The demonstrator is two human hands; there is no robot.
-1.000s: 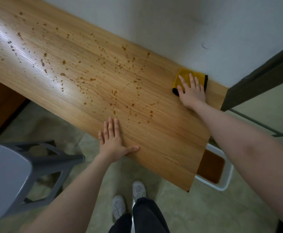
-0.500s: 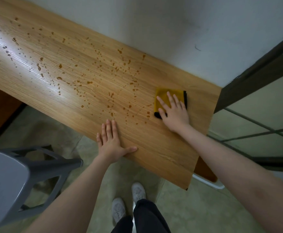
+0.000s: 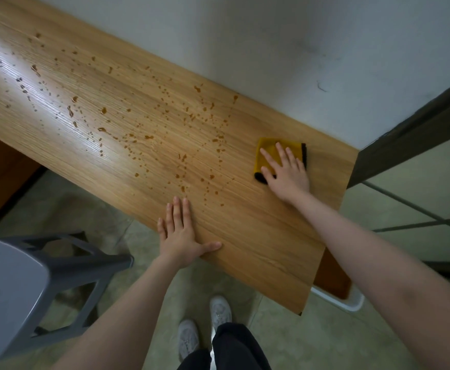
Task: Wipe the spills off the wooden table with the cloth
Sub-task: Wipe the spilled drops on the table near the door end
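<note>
The yellow cloth [image 3: 268,150], folded into a small pad with a dark edge, is lying flat near the right end of the wooden surface [image 3: 258,236], closer to the far wall than to the near edge. The right hand [image 3: 285,172] is pressing down on it, fingers [image 3: 281,152] straight and slightly spread across the fabric, palm trailing off its near side onto the wood. Nothing is being pinched; the cloth is simply being held under a flat hand.

Brown spills [image 3: 181,158] are dotting the surface to the left of the cloth, thickest in the middle and thinning out toward the far left, where larger drops [image 3: 102,110] are glinting in the light. The patch directly around the cloth is looking dry, so most of the job is judged to be ahead.

To do this stroke well, the hand should be keeping even pressure through the whole palm and sweeping left through the densest drops in overlapping passes, turning the pad once it is soaking so it is not smearing liquid along the grain.

The left hand [image 3: 181,233] is resting flat at the near edge, fingers together and thumb splayed, bracing the body. A grey stool [image 3: 18,284] is standing on the floor at the near left, and a white tray [image 3: 352,303] is showing under the right end.
</note>
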